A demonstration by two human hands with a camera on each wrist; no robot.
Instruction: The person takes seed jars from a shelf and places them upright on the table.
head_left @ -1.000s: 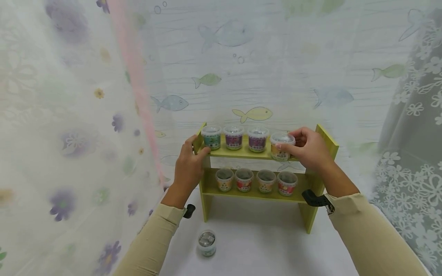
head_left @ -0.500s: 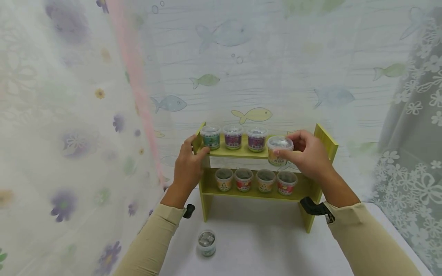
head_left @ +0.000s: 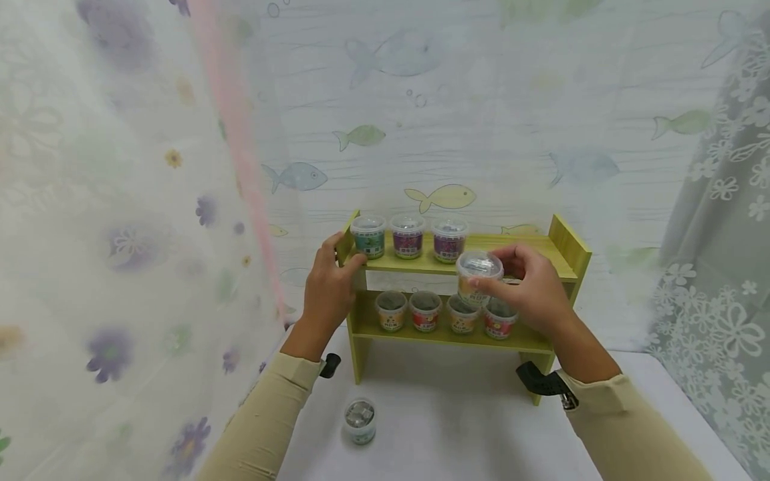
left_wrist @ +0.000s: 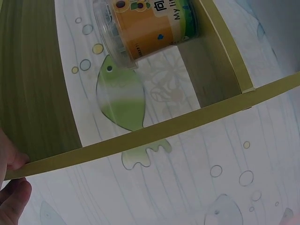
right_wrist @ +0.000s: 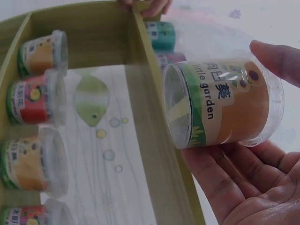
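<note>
The left hand (head_left: pixel 327 290) gripped the left end of the shelf rack (head_left: pixel 559 244), thumb over its top edge. The right hand (head_left: pixel 529 294) hung in front of the rack's upper shelf — fingers (head_left: pixel 487 284) curled around a small tub (head_left: pixel 478 277) — both forearms stretched forward.

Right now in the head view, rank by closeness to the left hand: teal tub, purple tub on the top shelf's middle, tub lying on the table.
1. Teal tub, beside the left hand.
2. Purple tub, mid-shelf.
3. Table tub, below.
</note>
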